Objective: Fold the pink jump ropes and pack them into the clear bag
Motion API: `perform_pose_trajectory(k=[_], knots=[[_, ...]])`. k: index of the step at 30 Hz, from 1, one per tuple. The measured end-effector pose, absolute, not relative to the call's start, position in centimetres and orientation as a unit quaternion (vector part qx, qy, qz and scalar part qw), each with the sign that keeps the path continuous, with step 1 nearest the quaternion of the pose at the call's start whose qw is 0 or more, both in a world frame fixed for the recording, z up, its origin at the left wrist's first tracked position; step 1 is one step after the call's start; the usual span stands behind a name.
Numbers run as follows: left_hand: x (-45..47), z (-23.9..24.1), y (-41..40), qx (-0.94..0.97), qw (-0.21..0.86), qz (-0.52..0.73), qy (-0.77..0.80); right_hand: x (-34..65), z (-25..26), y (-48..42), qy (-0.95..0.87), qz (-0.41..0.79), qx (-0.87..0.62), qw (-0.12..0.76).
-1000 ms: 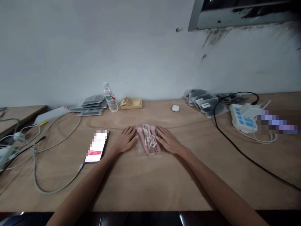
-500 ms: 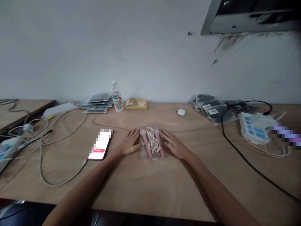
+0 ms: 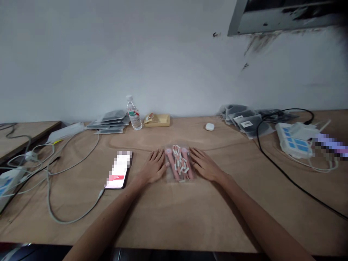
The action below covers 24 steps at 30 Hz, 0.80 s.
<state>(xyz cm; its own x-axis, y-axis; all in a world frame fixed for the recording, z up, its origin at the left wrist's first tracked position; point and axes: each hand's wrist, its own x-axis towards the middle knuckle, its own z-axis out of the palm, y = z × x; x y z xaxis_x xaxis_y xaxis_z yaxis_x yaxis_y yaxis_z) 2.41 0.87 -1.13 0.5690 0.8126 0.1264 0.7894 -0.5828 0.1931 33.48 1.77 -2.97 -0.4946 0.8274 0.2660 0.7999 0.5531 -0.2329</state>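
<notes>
- A broad wooden table (image 3: 176,221), pale brown with a faint grain and a soft sheen, runs up against a plain bluish-white wall (image 3: 122,54); high on the right, the plaster is stained and chipped beneath a grey frame (image 3: 235,18).
- Along the back stand a clear, ribbed water bottle (image 3: 134,114) with a white cap, a shallow yellowish tray (image 3: 162,121) and a smooth, rounded white case (image 3: 209,127).
- Frosted grey packets lie heaped at either side, the left pile (image 3: 108,125) fairly flat, the right pile (image 3: 246,121) fanned out with white labels.
- A lit phone (image 3: 119,172) lies left of the hands, a pale cable (image 3: 65,222) at its lower end; over on the right, a black cable (image 3: 295,186) curves past a white-and-blue power strip (image 3: 295,143).
- Flat on the table, between the two hands, is a clear, glossy plastic bag (image 3: 170,177). Inside, two slim pink rods (image 3: 172,163) with rounded tops flank a jumble of small white-and-pink pieces (image 3: 179,163).
- The left hand (image 3: 154,167) lies palm down, opened flat, thumb out to the bag's left edge, gripping nothing.
- The right hand (image 3: 205,166) mirrors it at the right edge, fingers extended, also gripping nothing.
</notes>
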Motion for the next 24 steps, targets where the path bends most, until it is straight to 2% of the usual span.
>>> perform_pose_trajectory(k=[6,13,19,21,24], knots=[[2.4,-0.8,0.8,0.879,0.074,0.115,0.457,33.6,-3.6,2.1,-0.858,0.030,-0.470,0.204],[2.3,-0.7,1.1,0.875,0.102,0.103,0.462,33.2,-3.4,2.2,-0.805,0.008,-0.537,0.252],[1.7,1.1,2.0,0.869,0.160,0.122,0.451,33.2,-3.7,2.3,-0.764,0.011,-0.569,0.304],[2.0,2.4,2.1,0.835,0.166,0.164,0.498,33.3,-3.7,2.5,-0.769,0.026,-0.555,0.317],[3.3,4.2,1.6,0.732,0.092,0.236,0.633,33.2,-3.0,2.4,-0.781,0.062,-0.530,0.324]])
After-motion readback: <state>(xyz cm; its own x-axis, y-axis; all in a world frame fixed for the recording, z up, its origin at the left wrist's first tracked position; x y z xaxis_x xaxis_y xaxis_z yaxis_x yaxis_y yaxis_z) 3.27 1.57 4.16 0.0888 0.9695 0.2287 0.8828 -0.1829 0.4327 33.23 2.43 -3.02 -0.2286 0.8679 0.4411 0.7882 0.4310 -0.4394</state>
